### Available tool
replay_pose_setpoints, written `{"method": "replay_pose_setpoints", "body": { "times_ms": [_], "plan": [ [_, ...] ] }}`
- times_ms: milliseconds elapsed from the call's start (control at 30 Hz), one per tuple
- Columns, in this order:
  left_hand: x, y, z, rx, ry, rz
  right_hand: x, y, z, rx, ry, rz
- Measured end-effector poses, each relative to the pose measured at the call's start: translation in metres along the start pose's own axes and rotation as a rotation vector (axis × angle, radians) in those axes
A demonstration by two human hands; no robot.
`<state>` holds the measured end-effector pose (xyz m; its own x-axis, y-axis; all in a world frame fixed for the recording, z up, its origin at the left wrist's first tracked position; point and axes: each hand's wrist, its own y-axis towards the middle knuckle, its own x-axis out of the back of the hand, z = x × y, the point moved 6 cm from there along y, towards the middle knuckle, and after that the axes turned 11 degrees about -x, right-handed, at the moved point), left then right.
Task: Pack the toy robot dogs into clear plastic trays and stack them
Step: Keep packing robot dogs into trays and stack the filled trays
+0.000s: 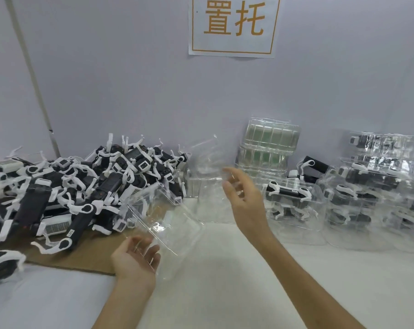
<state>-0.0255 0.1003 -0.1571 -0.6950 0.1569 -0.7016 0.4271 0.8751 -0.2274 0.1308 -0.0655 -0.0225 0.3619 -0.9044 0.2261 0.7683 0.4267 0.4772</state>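
Observation:
A big heap of black-and-white toy robot dogs [87,184] lies on brown cardboard at the left. My left hand [134,260], palm up, holds an empty clear plastic tray [168,217] by its near edge, and the tray is tilted above the table. My right hand [244,198] hovers further back with its fingers spread and relaxed, next to a loose pile of empty clear trays [206,162] against the wall. It grips nothing that I can see. Packed trays with dogs inside [294,200] stand at the right.
A stack of greenish clear trays [270,143] stands against the wall. Taller stacks of packed trays [377,186] fill the far right. The cardboard sheet [77,257] reaches the table's front left. A white table surface [237,269] lies in front of me.

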Motion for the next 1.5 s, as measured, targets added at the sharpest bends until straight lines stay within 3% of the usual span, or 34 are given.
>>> {"method": "replay_pose_setpoints", "body": {
  "times_ms": [233,367,433,533,600,767,900,1133,1233,1500],
  "plan": [
    [-0.001,0.003,0.001,0.001,-0.003,-0.034,-0.029,0.087,-0.009,0.114,-0.83,-0.005],
    [-0.001,0.003,0.003,0.022,-0.009,-0.028,-0.037,0.098,-0.033,-0.018,-1.176,0.142],
    [-0.003,0.003,0.004,0.037,-0.019,-0.005,-0.042,0.092,-0.027,-0.089,-1.036,0.181],
    [-0.009,0.003,0.004,0.052,-0.054,0.098,-0.047,0.057,-0.005,-0.106,-0.529,0.185],
    [-0.019,0.0,0.003,0.054,-0.101,0.221,-0.045,0.021,-0.005,-0.172,-0.327,0.254],
    [-0.045,-0.016,0.003,0.092,-0.145,0.515,-0.007,-0.045,-0.052,-0.536,-0.032,0.236],
    [-0.045,-0.027,0.018,0.129,-0.03,0.596,0.005,-0.063,-0.086,-0.802,0.339,0.241],
    [-0.043,-0.023,0.023,0.019,0.327,0.723,0.026,-0.067,-0.092,-0.796,0.476,0.017],
    [-0.041,-0.019,0.022,0.001,0.338,0.653,0.03,-0.066,-0.084,-0.725,0.468,-0.06],
    [-0.019,0.009,-0.007,-0.191,0.352,0.206,0.058,-0.058,-0.088,-0.702,0.423,-0.213]
  ]
}}
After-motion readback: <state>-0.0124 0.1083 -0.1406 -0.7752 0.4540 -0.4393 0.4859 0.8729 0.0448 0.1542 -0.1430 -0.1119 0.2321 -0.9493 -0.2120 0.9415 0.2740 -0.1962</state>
